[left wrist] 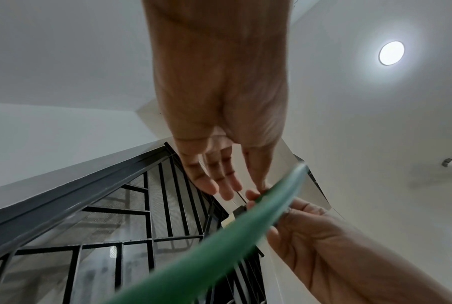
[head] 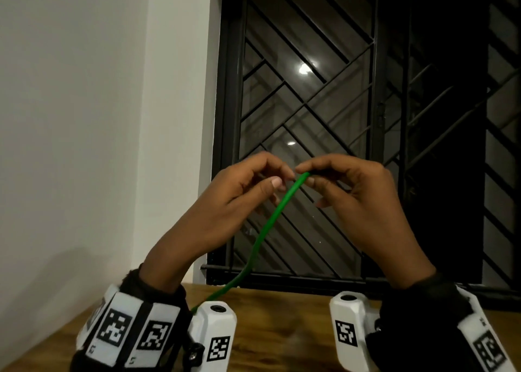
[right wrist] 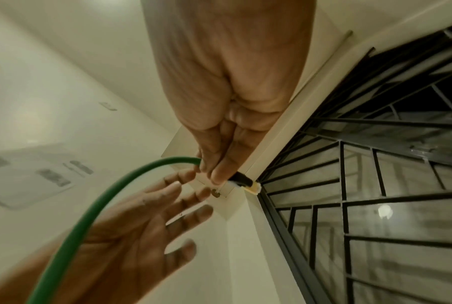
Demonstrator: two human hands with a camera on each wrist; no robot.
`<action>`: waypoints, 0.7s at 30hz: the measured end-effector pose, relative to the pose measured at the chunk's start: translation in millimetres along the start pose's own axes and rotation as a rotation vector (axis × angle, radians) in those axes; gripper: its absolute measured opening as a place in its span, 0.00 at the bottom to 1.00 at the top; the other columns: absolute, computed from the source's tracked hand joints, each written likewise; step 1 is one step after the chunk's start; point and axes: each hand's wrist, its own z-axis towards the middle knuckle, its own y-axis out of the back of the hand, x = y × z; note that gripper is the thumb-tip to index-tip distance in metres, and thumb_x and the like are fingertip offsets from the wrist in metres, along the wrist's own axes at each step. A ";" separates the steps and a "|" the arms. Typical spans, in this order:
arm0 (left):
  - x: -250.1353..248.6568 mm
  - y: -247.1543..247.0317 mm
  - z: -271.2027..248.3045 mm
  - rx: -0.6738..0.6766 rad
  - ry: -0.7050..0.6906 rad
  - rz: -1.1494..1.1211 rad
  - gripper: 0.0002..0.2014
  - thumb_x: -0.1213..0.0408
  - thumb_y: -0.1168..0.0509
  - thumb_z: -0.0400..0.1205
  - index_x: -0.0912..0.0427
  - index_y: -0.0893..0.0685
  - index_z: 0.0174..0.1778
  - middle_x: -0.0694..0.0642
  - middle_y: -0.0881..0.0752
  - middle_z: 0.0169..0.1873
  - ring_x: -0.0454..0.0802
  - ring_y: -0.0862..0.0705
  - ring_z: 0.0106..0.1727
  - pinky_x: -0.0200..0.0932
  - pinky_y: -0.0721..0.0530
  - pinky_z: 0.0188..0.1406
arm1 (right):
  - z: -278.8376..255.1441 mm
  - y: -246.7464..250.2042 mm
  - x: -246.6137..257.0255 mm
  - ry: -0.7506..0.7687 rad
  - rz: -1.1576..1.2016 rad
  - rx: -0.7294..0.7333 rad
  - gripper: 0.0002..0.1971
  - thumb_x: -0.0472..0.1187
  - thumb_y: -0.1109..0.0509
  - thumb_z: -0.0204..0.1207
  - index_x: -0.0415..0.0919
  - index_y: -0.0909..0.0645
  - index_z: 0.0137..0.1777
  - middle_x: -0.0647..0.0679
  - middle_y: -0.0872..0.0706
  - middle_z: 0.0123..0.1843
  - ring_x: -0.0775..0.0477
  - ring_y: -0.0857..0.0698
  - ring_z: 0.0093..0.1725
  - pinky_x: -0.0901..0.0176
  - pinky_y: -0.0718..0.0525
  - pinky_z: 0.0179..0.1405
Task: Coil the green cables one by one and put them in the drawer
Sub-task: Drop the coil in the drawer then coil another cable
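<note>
One wooden table [head: 282,340], white walls [head: 84,118], barred dark window [head: 324,104].

Both hands are bare. The left wrist [head: 135,326] wears a black fuzzy cuff wrapped by a white band with black square code tags. The right wrist [head: 439,323] has the same cuff and tagged band. A white camera block [head: 217,340], round lens on top, tag on its face, sits inside each wrist
</note>
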 end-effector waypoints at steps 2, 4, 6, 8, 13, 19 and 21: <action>1.2 0.1 0.3 -0.033 -0.054 0.082 0.12 0.54 0.38 0.85 0.48 0.21 0.63 0.45 0.18 0.57 0.48 0.16 0.60 0.44 0.13 0.50 | 0.6 -3.1 3.5 -0.030 0.199 0.028 0.13 0.28 0.29 0.80 0.48 0.12 0.52 0.51 0.08 0.51 0.53 0.09 0.53 0.61 0.11 0.37; 0.0 1.3 0.6 -0.064 -0.133 0.150 0.15 0.51 0.39 0.84 0.43 0.22 0.66 0.46 0.23 0.64 0.48 0.20 0.65 0.38 0.15 0.52 | 0.4 -5.5 7.1 -0.069 0.335 0.043 0.10 0.28 0.30 0.80 0.45 0.18 0.53 0.47 0.07 0.51 0.49 0.07 0.52 0.59 0.11 0.37; -3.7 2.0 1.5 -0.072 -0.200 0.165 0.15 0.53 0.40 0.85 0.45 0.21 0.67 0.50 0.25 0.65 0.47 0.23 0.68 0.33 0.18 0.53 | -0.5 -7.6 8.1 -0.090 0.384 0.053 0.09 0.29 0.31 0.81 0.43 0.24 0.53 0.47 0.06 0.49 0.47 0.07 0.51 0.57 0.11 0.37; -6.5 2.1 2.4 -0.052 -0.233 0.156 0.13 0.58 0.40 0.85 0.50 0.16 0.63 0.53 0.23 0.63 0.46 0.24 0.69 0.31 0.22 0.57 | -1.2 -10.1 7.9 -0.087 0.394 0.084 0.07 0.28 0.32 0.83 0.41 0.25 0.50 0.49 0.07 0.44 0.50 0.07 0.49 0.58 0.11 0.36; -8.2 6.4 2.8 -0.140 -0.255 0.232 0.07 0.62 0.32 0.80 0.54 0.11 0.52 0.50 0.14 0.56 0.45 0.16 0.62 0.33 0.21 0.60 | -3.2 -20.8 14.8 -0.118 0.363 0.165 0.05 0.34 0.35 0.85 0.41 0.18 0.53 0.49 0.08 0.47 0.51 0.07 0.48 0.51 0.09 0.36; 0.0 19.6 -2.3 -0.424 -0.154 0.303 0.04 0.65 0.28 0.81 0.54 0.10 0.49 0.43 0.10 0.41 0.38 0.11 0.45 0.29 0.17 0.47 | -8.0 -28.3 36.1 -0.331 0.511 0.417 0.16 0.55 0.45 0.84 0.51 0.26 0.65 0.41 0.07 0.47 0.40 0.07 0.43 0.55 0.09 0.45; 4.0 22.5 -3.1 -0.466 -0.114 0.303 0.04 0.63 0.28 0.81 0.55 0.10 0.50 0.44 0.10 0.40 0.40 0.11 0.42 0.35 0.14 0.45 | -10.7 -31.7 30.9 -0.288 0.397 0.467 0.12 0.49 0.35 0.82 0.51 0.25 0.64 0.44 0.08 0.41 0.46 0.09 0.40 0.61 0.13 0.41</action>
